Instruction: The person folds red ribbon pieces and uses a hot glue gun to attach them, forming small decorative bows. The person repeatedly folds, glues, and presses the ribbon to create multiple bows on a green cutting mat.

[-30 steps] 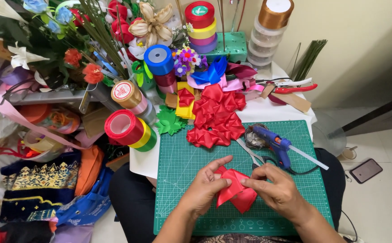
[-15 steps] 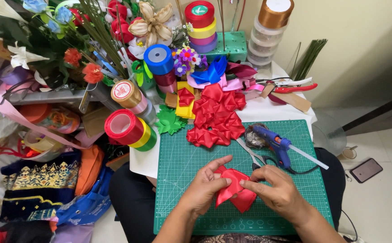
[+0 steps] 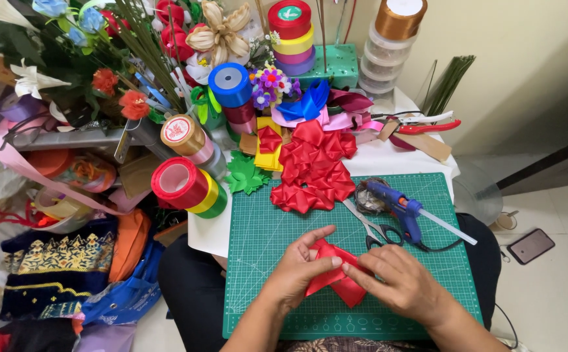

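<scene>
Red satin ribbon piece (image 3: 336, 277), folded to a point, sits low-centre on the green gridded cutting mat (image 3: 264, 221), pinched from both sides. Left hand (image 3: 300, 270) grips its left edge, thumb on top, index finger stretched up & away. Right hand (image 3: 401, 283) clamps the right side w/ fingertips (image 3: 352, 268) meeting the left thumb over the fold. Just above the hands: black-handled scissors (image 3: 375, 229) lying flat, touching the blue glue gun (image 3: 398, 207) w/ its clear glue stick poking out right. Further up the mat, a heap of finished red folded ribbon petals (image 3: 313, 171). Left of that, green ribbon leaf piece (image 3: 246, 175), then stacked ribbon spools, red on top (image 3: 179, 184), off the mat edge.
</scene>
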